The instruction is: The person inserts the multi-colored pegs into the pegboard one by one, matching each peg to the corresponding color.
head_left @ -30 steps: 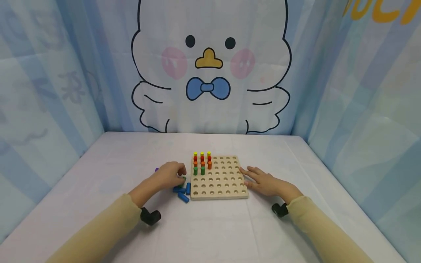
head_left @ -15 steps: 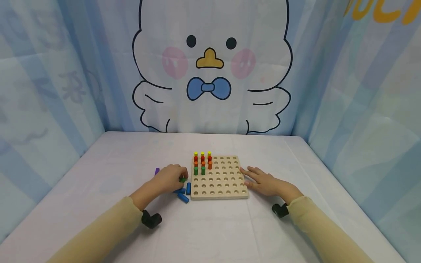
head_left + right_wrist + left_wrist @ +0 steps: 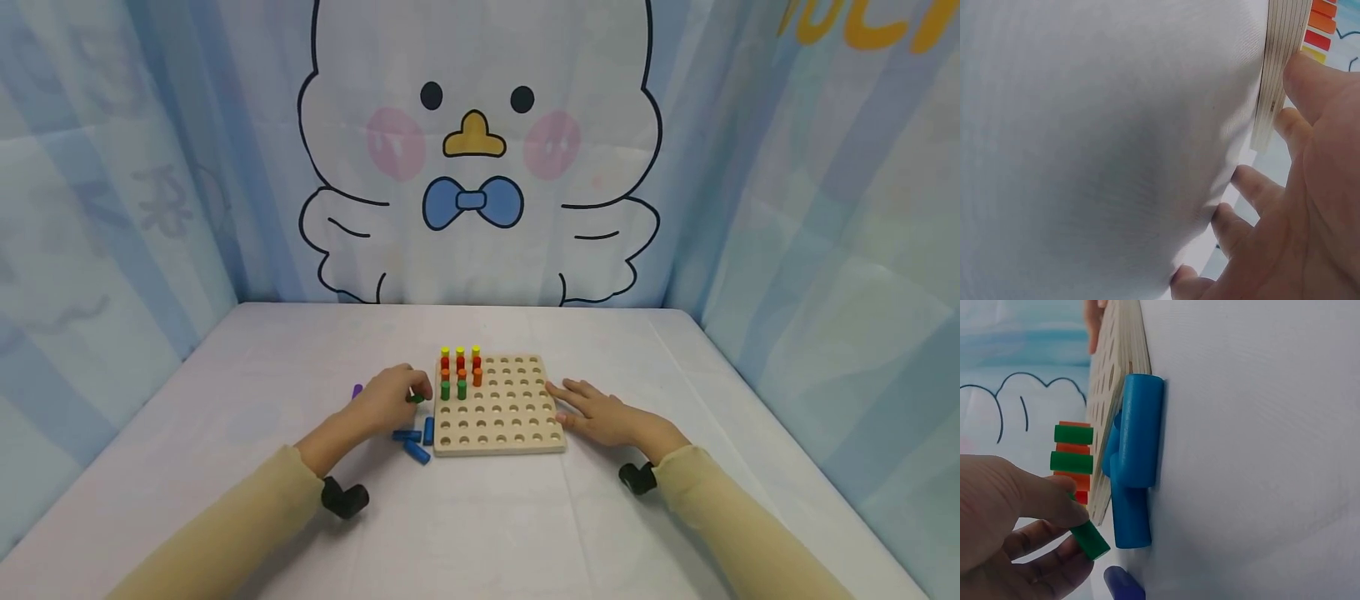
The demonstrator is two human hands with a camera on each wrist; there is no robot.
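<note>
My left hand (image 3: 388, 400) pinches a green peg (image 3: 1090, 540) between thumb and fingers, just left of the wooden pegboard (image 3: 506, 423). In the left wrist view the peg slants, its lower end sticking out past the fingertips. My right hand (image 3: 603, 417) lies spread at the board's right side, thumb and forefinger at its edge and the other fingertips on the tabletop. Rows of yellow, red and orange pegs (image 3: 477, 377) stand at the board's far left. In front of them, two green pegs (image 3: 461, 390) stand upright in their holes.
Several blue pegs (image 3: 416, 452) lie on the white tabletop (image 3: 495, 525) by the board's near left corner. A purple peg (image 3: 357, 390) shows behind the left hand. A curtain with a cartoon bird (image 3: 480, 250) hangs behind the table.
The left fingers have closed on a green peg beside the board and lifted it slightly up and away from the blue pegs. The right hand has stayed in place.
</note>
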